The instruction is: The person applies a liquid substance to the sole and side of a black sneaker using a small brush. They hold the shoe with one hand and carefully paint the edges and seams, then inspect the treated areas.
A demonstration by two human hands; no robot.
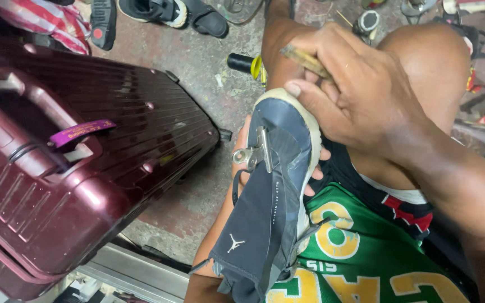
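At the left lies a maroon suitcase [85, 163] on the concrete floor [197, 62], a purple tag [82, 132] looped at its handle. Beyond it, at the far left, sit a black sandal [103, 22] and more footwear. Right of the suitcase, a black-and-yellow tool [246, 63] lies on the floor near the person's leg.

In the middle is the shoe [270, 196], dark grey with a pale sole edge, turned sole toward the right. Its long axis runs from near and lower left to far and upper right, toe end far. A metal clip [252, 152] is fixed on its dark upper. The left hand [315, 168] holds the shoe from behind; only fingertips show past the sole edge, curled round it.

The right hand [355, 84] is at the shoe's far end, touching it: the thumb presses on the toe rim, and the fingers are clenched round a thin wooden stick [305, 59] that points left and away. The right hand is thus the nearer one to the toe, directly above it.
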